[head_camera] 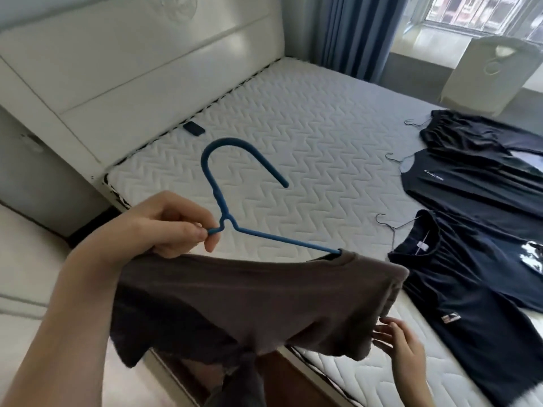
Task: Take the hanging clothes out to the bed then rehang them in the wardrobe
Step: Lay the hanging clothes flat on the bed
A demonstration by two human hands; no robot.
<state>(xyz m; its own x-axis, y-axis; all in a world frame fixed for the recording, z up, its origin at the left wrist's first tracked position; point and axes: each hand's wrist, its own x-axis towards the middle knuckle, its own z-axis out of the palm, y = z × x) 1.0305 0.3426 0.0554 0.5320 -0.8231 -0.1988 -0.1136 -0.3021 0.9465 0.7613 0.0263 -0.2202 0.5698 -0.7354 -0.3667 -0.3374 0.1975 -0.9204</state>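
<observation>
A brown t-shirt (pixel 249 301) hangs on a blue hanger (pixel 226 198), held up in the air over the near edge of the bed (pixel 293 127). The shirt is plain, soft and a little crumpled, its cloth bunched and drooping at the bottom. One arm of the hanger runs into the neck opening; the other arm is bare, and the big rounded hook points up and away.

The left hand (pixel 173 224) pinches the bare arm of the hanger between thumb and forefinger, with the shirt's shoulder gathered under the other fingers. The right hand (pixel 402 342) is lower, fingers loosely spread, fingertips touching the shirt's right side at the sleeve.

The mattress under it is bare, white and quilted in a zigzag pattern. To the right, three dark navy garments lie flat in a row, each on a thin wire hanger: a near t-shirt (pixel 458 289), a middle top (pixel 470 183) with small white lettering, and a far garment (pixel 470 133). A small dark phone (pixel 194 128) lies near the white padded headboard (pixel 141 54). Blue curtains (pixel 355 30) hang beside a window (pixel 484 13).
</observation>
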